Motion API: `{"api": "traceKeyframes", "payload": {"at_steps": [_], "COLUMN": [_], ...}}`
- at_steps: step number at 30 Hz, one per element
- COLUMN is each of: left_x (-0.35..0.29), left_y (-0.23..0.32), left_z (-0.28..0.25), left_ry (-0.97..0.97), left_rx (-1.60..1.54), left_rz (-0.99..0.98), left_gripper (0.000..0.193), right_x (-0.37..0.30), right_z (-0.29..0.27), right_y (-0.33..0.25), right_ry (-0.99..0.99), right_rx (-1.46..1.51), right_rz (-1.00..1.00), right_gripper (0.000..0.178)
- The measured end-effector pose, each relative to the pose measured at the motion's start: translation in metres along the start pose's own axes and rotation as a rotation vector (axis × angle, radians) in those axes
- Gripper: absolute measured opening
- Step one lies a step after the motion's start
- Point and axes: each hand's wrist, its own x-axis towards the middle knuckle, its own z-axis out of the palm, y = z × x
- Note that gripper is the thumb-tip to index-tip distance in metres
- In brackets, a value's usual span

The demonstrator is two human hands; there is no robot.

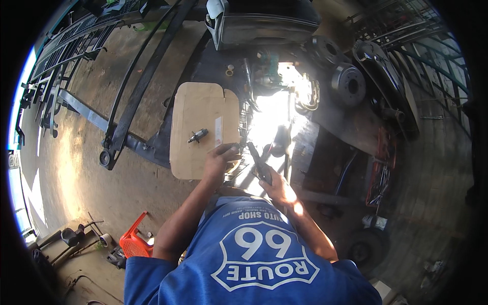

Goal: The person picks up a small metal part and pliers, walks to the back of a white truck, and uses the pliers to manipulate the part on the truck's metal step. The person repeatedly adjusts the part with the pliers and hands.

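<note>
My right hand (278, 187) is wrapped round a long dark hand tool (260, 163), shaped like pliers, its far end tilted up and to the left. Just left of that end, my left hand (222, 156) is closed with its fingers pinched together over the cardboard's right edge. Whatever its fingertips hold is too small to make out. Beneath and beyond my left hand lies a tan cardboard sheet (195, 109) with rounded corners. A small metal part (198, 135) with a thin stem rests on its middle, apart from both hands.
Long dark steel bars (140, 91) lie at the left. A black case (269, 23) stands at the far side. Round metal drums (348, 84) sit at the far right, near a red tray of tools (377, 180). Harsh sunlight washes out the bench centre. An orange plastic chair (136, 241) is at lower left.
</note>
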Motion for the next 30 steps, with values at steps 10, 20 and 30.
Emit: {"api": "traceKeyframes", "payload": {"at_steps": [10, 20, 30], "left_x": [0.010, 0.004, 0.004], "left_y": [-0.022, -0.002, 0.014], "left_z": [0.003, 0.010, 0.023], "left_ry": [-0.061, -0.130, -0.122], "left_rx": [-0.295, -0.223, -0.187], "left_rz": [-0.045, -0.001, 0.023], "left_gripper": [0.023, 0.025, 0.028], "right_x": [-0.006, -0.030, -0.023], "right_z": [0.008, -0.043, -0.047], "right_y": [0.000, -0.012, -0.038], "right_ry": [-0.027, -0.242, -0.016], "right_rx": [0.596, 0.854, 0.250], "right_rz": [-0.007, 0.233, 0.058], "right_gripper": [0.039, 0.050, 0.047]}}
